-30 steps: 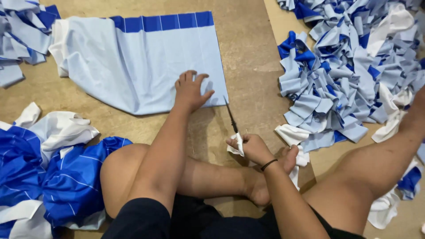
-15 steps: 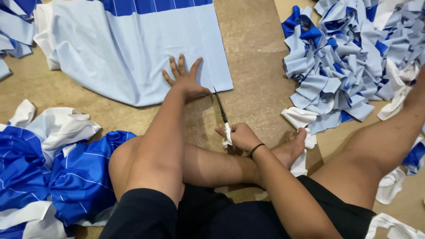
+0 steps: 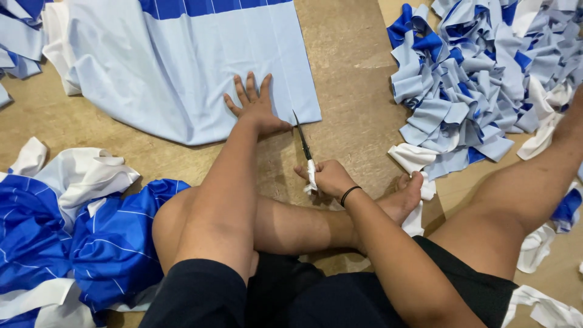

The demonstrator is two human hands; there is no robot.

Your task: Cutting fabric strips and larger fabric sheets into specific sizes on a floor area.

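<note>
**Kid:** What is on your far left?

**Me:** A crumpled heap of blue and white cloth (image 3: pixel 67 237) lies on the floor (image 3: pixel 358 91), just beside my knee.

**Kid:** And the big flat piece?

**Me:** That is the light blue cloth (image 3: pixel 182 79), one sheet with a dark blue band at the far end. It lies spread on the floor in front of me. My left hand (image 3: pixel 258 109) rests on it near its right corner, flat, with the fingers spread wide.

**Kid:** Is it heavy?

**Me:** I think not. It looks thin, soft and floppy, so it would slide and wrinkle. I judge it best to press it flat close to the edge, where my hand is.

**Kid:** What is in your other hand?

**Me:** My right hand (image 3: pixel 331 177) is closed around one pair of scissors (image 3: pixel 302 140). White wrapping covers the handle. The blades point at the cloth's near edge, and look nearly together.

**Kid:** And on the right?

**Me:** A big pile of cut pieces (image 3: pixel 486 85), light blue, dark blue and white. Too many to count. A few white scraps (image 3: pixel 419 159) lie by my foot.
</note>
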